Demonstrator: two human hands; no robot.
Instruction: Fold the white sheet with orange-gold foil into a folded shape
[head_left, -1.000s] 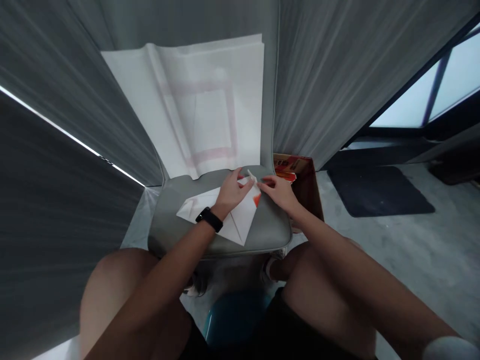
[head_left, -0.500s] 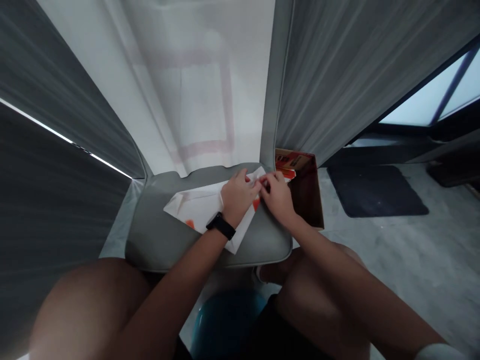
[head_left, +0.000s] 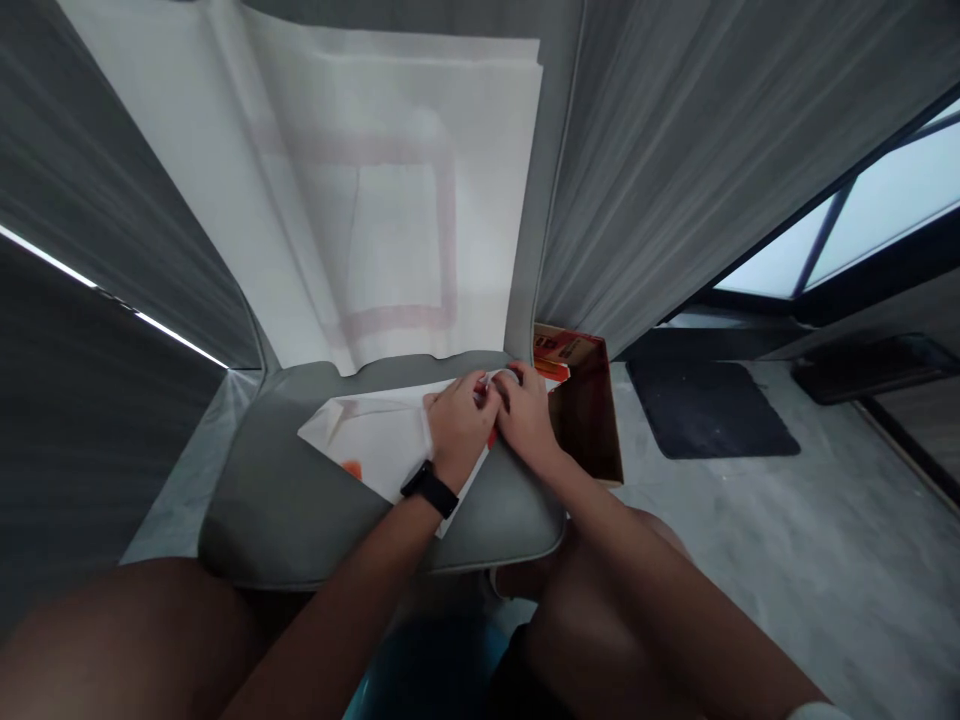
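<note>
A folded white paper with orange-red patches lies on the seat of a grey chair. My left hand, with a black band at the wrist, rests on its right part, the fingers bent and pinching the paper's right corner. Close against it, my right hand has curled fingers on that same corner. The fingertips of both hands meet there and partly hide the corner.
A large white sheet with a faint pink outline leans on the chair's backrest. Right of the chair stands an open cardboard box. A dark mat lies on the floor beyond. A blue object is below, between the legs.
The view has shifted, so the sheet's top edge now shows. My right hand's fingers have closed in further over the paper's corner, beside my left fingers.
</note>
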